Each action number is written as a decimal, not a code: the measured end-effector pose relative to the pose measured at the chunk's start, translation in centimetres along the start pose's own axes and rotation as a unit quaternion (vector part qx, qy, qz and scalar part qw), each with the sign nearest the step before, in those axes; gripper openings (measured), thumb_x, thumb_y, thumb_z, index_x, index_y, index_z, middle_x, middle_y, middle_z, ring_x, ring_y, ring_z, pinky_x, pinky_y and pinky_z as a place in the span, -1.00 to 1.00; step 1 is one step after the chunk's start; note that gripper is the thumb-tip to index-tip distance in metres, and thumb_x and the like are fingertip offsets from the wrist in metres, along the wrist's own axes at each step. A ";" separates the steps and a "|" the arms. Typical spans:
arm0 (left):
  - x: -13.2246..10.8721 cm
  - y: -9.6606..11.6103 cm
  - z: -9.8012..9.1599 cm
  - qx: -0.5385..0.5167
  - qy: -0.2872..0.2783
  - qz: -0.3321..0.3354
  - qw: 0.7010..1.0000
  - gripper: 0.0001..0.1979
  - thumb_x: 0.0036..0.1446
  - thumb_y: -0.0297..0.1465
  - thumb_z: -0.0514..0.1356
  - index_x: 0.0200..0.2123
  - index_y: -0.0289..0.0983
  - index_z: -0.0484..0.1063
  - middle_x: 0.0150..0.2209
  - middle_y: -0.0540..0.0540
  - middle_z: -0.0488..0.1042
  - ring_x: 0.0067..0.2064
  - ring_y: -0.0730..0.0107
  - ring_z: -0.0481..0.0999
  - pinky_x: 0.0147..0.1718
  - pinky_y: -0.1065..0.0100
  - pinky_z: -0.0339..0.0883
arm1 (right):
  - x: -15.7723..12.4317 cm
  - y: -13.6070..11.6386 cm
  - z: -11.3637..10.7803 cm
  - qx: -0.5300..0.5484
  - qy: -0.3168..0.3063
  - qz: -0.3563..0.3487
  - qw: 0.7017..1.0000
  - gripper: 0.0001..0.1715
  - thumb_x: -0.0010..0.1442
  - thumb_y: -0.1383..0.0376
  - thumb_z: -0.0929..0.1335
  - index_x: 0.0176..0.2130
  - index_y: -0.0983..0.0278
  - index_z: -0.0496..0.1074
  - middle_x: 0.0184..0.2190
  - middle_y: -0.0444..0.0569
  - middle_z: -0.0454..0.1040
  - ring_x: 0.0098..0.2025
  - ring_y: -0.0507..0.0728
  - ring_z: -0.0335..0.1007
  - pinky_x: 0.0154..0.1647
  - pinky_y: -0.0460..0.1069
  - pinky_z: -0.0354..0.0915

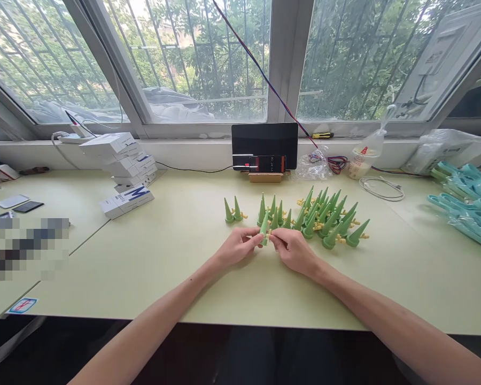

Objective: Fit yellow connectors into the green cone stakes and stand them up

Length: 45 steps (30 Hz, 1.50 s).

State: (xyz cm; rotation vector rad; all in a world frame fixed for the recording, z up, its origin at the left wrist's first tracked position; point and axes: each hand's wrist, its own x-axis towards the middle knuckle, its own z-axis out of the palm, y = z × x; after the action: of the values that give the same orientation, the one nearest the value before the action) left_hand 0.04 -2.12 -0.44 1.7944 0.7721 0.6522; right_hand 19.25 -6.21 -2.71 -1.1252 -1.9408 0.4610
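Note:
Near the middle of the table, my left hand (240,246) grips a green cone-shaped piece (264,227), its point upward and slightly tilted. My right hand (294,248) pinches a small yellow part (270,234) at the cone's right side; whether the two are joined I cannot tell. Just beyond the hands stands a cluster of similar green cones (331,214), several with small yellow pieces at their bases. Two more cones (233,211) stand a little apart to the left.
A dark tablet (264,140) leans by the window with a phone (268,163) before it. Stacked white boxes (124,160) stand left. On the right are a coiled white cable (381,188), a bagged cup (361,160) and teal plastic pieces (467,198). The table's front edge is near my forearms.

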 end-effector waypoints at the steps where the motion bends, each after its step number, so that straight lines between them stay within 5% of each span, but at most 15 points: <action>1: 0.0 -0.1 0.0 -0.004 -0.002 -0.005 1.000 -0.58 0.23 -0.11 0.11 -0.28 -0.38 0.52 -0.57 0.04 0.24 -0.59 0.60 0.08 -0.58 0.48 0.09 | 0.0 -0.1 0.0 -0.004 0.001 -0.003 1.000 -0.61 0.36 0.29 0.16 -0.52 0.23 0.06 -0.60 -0.15 0.17 -0.54 0.03 0.03 -0.46 -0.05 0.03; 6: 0.0 0.0 0.0 -0.023 -0.005 -0.016 1.000 -0.59 0.24 -0.12 0.11 -0.24 -0.38 0.50 -0.47 -0.02 0.34 -0.59 0.64 0.04 -0.64 0.49 -0.04 | 0.0 -0.3 -0.1 -0.011 0.008 -0.004 1.000 -0.61 0.35 0.28 0.17 -0.52 0.23 0.04 -0.60 -0.16 0.14 -0.54 0.03 0.00 -0.46 -0.04 0.01; 14: -0.1 -0.4 0.1 -0.002 0.006 0.007 1.000 -0.54 0.21 -0.14 0.16 -0.03 -0.39 0.51 -0.62 0.10 0.15 -0.61 0.63 -0.01 -0.68 0.50 -0.10 | 0.0 -0.6 -0.2 0.071 -0.008 0.080 0.994 -0.57 0.31 0.24 0.22 -0.56 0.24 0.05 -0.63 -0.20 0.05 -0.55 0.00 -0.10 -0.52 -0.05 -0.08; 21: 0.1 -1.0 0.0 -0.017 0.003 0.019 1.000 -0.52 0.21 -0.17 0.18 0.06 -0.38 0.48 -0.59 0.05 0.29 -0.61 0.63 -0.01 -0.67 0.49 -0.07 | 0.2 -0.7 -0.5 0.131 -0.025 0.112 0.985 -0.58 0.30 0.21 0.23 -0.56 0.26 0.15 -0.66 -0.20 0.09 -0.57 0.00 -0.04 -0.53 -0.05 -0.05; 27: 0.0 -0.8 0.0 -0.011 0.002 0.028 1.000 -0.55 0.21 -0.18 0.17 0.05 -0.35 0.50 -0.41 -0.06 0.44 -0.57 0.62 0.03 -0.65 0.49 -0.03 | 0.1 -0.7 -0.4 0.123 -0.023 0.104 0.987 -0.57 0.31 0.23 0.23 -0.57 0.25 0.09 -0.65 -0.20 0.06 -0.56 0.00 -0.06 -0.53 -0.05 -0.06; 37: -0.1 -0.2 -0.2 0.018 -0.009 0.017 1.000 -0.54 0.23 -0.17 0.14 0.03 -0.39 0.51 -0.45 -0.03 0.40 -0.58 0.63 -0.03 -0.65 0.48 -0.13 | -0.2 -0.3 0.0 0.014 0.015 0.005 1.000 -0.56 0.32 0.30 0.21 -0.55 0.24 -0.04 -0.63 -0.20 0.03 -0.54 0.00 -0.12 -0.50 -0.04 -0.08; 45: 0.0 -1.0 -0.1 0.030 0.008 0.031 0.999 -0.55 0.21 -0.19 0.16 0.07 -0.33 0.50 -0.21 -0.17 0.54 -0.56 0.61 0.08 -0.61 0.47 -0.01 | -0.1 -0.6 -0.2 0.074 -0.005 0.070 0.995 -0.54 0.31 0.23 0.22 -0.57 0.24 -0.02 -0.63 -0.21 -0.02 -0.55 0.00 -0.15 -0.53 -0.04 -0.12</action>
State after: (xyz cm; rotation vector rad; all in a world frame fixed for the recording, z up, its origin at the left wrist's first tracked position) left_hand -0.25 -1.77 -1.32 1.8769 0.7570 0.6913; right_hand 19.09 -6.64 -2.25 -1.1693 -1.8110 0.6760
